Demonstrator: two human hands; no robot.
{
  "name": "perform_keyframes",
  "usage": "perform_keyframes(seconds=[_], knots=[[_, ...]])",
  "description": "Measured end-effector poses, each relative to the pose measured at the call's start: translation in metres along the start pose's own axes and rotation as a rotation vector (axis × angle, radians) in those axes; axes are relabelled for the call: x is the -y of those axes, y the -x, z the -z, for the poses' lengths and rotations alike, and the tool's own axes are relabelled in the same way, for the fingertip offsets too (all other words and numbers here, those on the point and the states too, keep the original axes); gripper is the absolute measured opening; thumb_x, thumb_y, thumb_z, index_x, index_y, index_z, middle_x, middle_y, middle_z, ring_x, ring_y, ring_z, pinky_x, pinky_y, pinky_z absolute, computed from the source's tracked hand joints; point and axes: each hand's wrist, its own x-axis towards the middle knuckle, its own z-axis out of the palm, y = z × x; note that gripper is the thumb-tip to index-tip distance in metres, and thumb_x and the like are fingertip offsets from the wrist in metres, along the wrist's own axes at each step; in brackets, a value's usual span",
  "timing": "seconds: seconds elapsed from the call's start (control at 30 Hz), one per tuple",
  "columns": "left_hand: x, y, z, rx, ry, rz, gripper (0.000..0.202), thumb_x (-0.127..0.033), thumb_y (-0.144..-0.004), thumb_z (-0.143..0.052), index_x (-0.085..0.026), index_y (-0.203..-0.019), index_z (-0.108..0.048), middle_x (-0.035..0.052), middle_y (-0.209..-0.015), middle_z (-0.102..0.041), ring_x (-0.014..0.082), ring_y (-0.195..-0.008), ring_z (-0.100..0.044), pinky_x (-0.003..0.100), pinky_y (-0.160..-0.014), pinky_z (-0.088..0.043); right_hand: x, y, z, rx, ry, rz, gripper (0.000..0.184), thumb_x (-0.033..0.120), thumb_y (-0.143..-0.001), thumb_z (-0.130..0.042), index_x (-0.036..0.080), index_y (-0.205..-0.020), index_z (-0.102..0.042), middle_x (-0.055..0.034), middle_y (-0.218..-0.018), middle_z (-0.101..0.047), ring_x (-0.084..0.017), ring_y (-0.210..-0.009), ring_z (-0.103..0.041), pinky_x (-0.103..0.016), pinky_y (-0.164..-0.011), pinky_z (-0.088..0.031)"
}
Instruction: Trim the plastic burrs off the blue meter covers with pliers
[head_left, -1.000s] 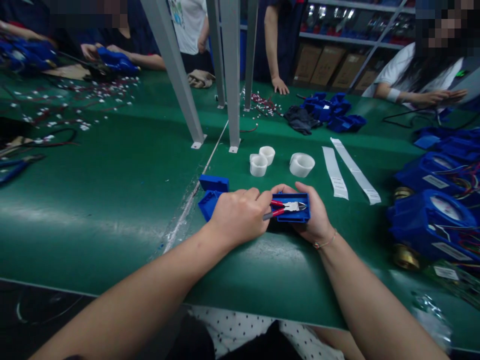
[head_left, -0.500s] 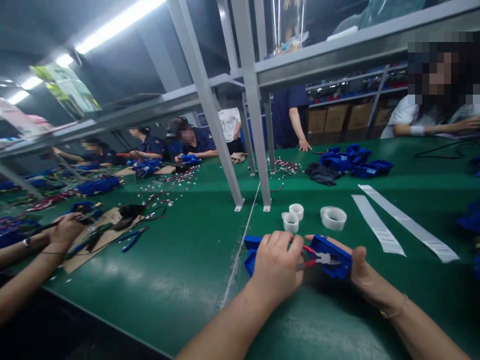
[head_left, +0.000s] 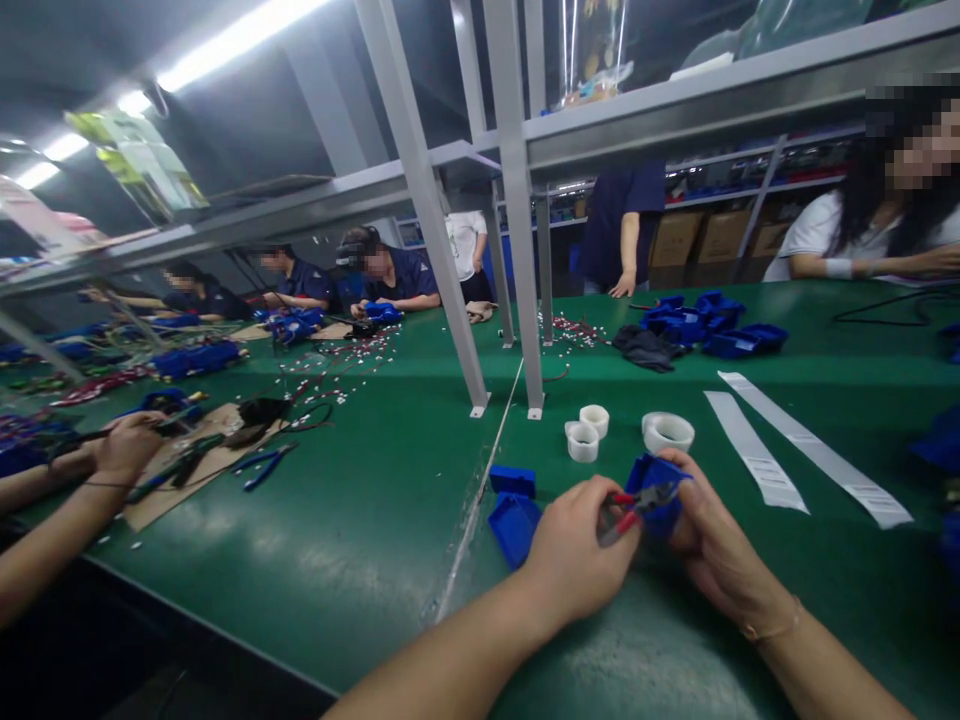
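My left hand point(head_left: 581, 545) is closed round the red-and-grey handles of a pair of pliers point(head_left: 646, 497). The jaws point right and touch or overlap a blue plastic housing point(head_left: 660, 515); I cannot tell whether they grip it. My right hand point(head_left: 709, 535), with a thin bracelet at the wrist, pinches that housing at its right edge. On the green table beside my left hand lie an open blue plastic case point(head_left: 516, 528) and a small blue block-shaped part point(head_left: 512, 481).
Rolls of clear tape point(head_left: 667, 433) and white label strips point(head_left: 757, 450) lie beyond my hands. Metal posts point(head_left: 517, 220) rise from the table point(head_left: 360, 540). At left a co-worker's hands point(head_left: 131, 445) work near blue-handled pliers point(head_left: 262, 467). Blue parts point(head_left: 697, 318) lie farther back.
The pliers' jaws have closed up and moved slightly right and up against the housing. My right hand has turned the housing and now pinches its edge. My left hand has moved off the blue case.
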Motion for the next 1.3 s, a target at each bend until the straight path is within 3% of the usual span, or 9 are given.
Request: perform_keyframes(seconds=[0.13,0.2,0.4,0.5,0.63,0.9,1.3], knots=[[0.000,0.002,0.002,-0.032,-0.133,-0.055,0.020,-0.027,-0.094,-0.063,-0.023,-0.113,-0.062,0.0043,-0.106,-0.068,0.0215,-0.101,-0.064,0.034,-0.091,-0.051,0.003,-0.004,-0.001,-0.126,-0.117,0.061,0.072,0.092,-0.076,-0.056,0.030,-0.112,-0.063,-0.0006,-0.089,-0.063,-0.020,-0.077,-0.063,-0.030,-0.068,-0.056],[0.002,0.001,0.006,-0.064,-0.269,-0.057,0.022,-0.025,-0.093,-0.063,-0.021,-0.115,-0.063,0.0056,-0.107,-0.066,0.0238,-0.103,-0.063,0.038,-0.092,-0.051,0.008,-0.007,-0.002,-0.173,-0.152,0.128,0.078,0.096,-0.074,-0.053,0.028,-0.109,-0.065,-0.0008,-0.089,-0.062,-0.019,-0.077,-0.062,-0.030,-0.069,-0.055],[-0.004,0.002,0.016,-0.071,-0.624,-0.127,0.026,-0.021,-0.093,-0.060,-0.017,-0.118,-0.063,0.0100,-0.111,-0.064,0.0286,-0.105,-0.058,0.043,-0.091,-0.048,0.014,-0.009,0.004,-0.259,0.004,0.376,0.043,0.068,-0.093,-0.053,0.027,-0.094,-0.064,-0.0020,-0.093,-0.059,-0.018,-0.081,-0.057,-0.029,-0.072,-0.049],[-0.009,0.006,0.012,-0.015,-0.705,-0.140,0.027,-0.021,-0.093,-0.060,-0.017,-0.119,-0.064,0.0100,-0.109,-0.064,0.0293,-0.101,-0.058,0.043,-0.085,-0.047,0.011,-0.007,0.005,-0.250,0.132,0.492,0.026,0.052,-0.093,-0.054,0.027,-0.091,-0.064,-0.0027,-0.094,-0.057,-0.020,-0.083,-0.054,-0.031,-0.073,-0.047],[-0.011,0.010,0.006,0.026,-0.748,-0.136,0.030,-0.025,-0.093,-0.061,-0.016,-0.122,-0.064,0.0100,-0.109,-0.064,0.0303,-0.099,-0.058,0.044,-0.081,-0.046,0.007,-0.005,0.002,-0.200,0.175,0.540,0.014,0.038,-0.088,-0.056,0.028,-0.091,-0.065,-0.0027,-0.093,-0.055,-0.021,-0.084,-0.053,-0.032,-0.076,-0.045],[-0.010,0.011,0.007,0.012,-0.791,-0.115,0.025,-0.026,-0.093,-0.062,-0.016,-0.115,-0.065,0.0098,-0.102,-0.063,0.0303,-0.095,-0.059,0.042,-0.076,-0.044,0.000,-0.005,0.001,-0.183,0.303,0.618,0.014,0.034,-0.084,-0.056,0.028,-0.092,-0.066,-0.0051,-0.099,-0.056,-0.025,-0.098,-0.053,-0.036,-0.091,-0.046],[-0.013,0.011,0.009,0.035,-0.841,-0.091,0.010,-0.025,-0.092,-0.058,-0.020,-0.099,-0.062,0.0078,-0.094,-0.062,0.0305,-0.090,-0.062,0.042,-0.071,-0.046,-0.007,-0.017,0.008,-0.127,0.380,0.850,0.020,0.043,-0.084,-0.063,0.026,-0.091,-0.069,-0.0046,-0.089,-0.058,-0.023,-0.086,-0.053,-0.037,-0.078,-0.042]])
